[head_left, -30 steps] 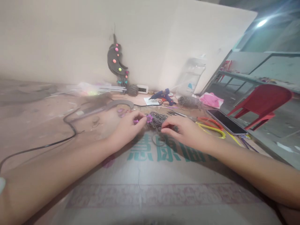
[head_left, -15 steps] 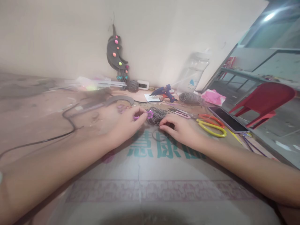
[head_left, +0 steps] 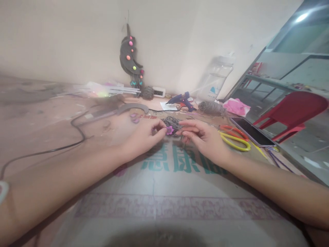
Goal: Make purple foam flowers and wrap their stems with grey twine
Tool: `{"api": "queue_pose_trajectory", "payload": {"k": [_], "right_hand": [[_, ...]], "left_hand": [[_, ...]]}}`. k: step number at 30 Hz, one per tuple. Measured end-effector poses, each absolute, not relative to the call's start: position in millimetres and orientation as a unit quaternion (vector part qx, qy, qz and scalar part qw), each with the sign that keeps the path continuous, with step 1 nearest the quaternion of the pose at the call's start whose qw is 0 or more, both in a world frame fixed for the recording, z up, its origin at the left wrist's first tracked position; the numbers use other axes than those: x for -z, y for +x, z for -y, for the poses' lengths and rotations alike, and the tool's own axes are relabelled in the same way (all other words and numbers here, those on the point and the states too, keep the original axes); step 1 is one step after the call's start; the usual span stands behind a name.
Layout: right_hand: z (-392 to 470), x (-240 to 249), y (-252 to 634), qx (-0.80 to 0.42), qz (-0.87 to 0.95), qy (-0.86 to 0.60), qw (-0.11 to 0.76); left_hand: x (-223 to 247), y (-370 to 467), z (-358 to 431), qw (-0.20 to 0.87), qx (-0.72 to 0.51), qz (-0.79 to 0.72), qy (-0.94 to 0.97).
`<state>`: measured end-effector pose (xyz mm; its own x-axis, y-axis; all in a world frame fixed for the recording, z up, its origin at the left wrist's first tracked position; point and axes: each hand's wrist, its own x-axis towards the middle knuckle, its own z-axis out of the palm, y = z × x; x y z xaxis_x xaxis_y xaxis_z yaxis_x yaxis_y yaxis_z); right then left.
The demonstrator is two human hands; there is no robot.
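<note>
Head view, and there it was: the left hand [head_left: 147,139] pinched the purple flower [head_left: 169,130] by its edge, out in mid-table [head_left: 51,127], right beside the grey yarn bundle [head_left: 171,120]! The right hand [head_left: 205,140] faced it, fingers half-curled near the strand; whether they gripped it, I couldn't tell. Good handling, I judged, called for a steady, light pinch, petals uncrushed, strand clear of the tangle. Toward the table's back edge, right of centre, a clear bottle [head_left: 214,80] looked part-filled with clear liquid.

Bare forearms [head_left: 84,178], bare fingers [head_left: 192,124], possibly white sleeve [head_left: 3,191]
</note>
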<state>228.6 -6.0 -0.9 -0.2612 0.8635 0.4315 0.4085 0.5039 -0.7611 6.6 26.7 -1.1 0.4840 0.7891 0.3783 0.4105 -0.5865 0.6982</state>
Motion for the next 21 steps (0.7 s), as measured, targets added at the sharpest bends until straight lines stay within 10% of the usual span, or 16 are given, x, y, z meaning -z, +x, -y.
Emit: {"api": "queue_pose_trajectory", "payload": {"k": [9,21], "right_hand": [[9,-11,228,-0.078,0.816,-0.375,0.433],[27,-29,228,-0.171,0.743,-0.311,0.568]], "left_hand": [[4,5,-28,0.253,-0.347,-0.358,0.829],[4,4,-27,0.256,-0.344,-0.362,0.828]]}}
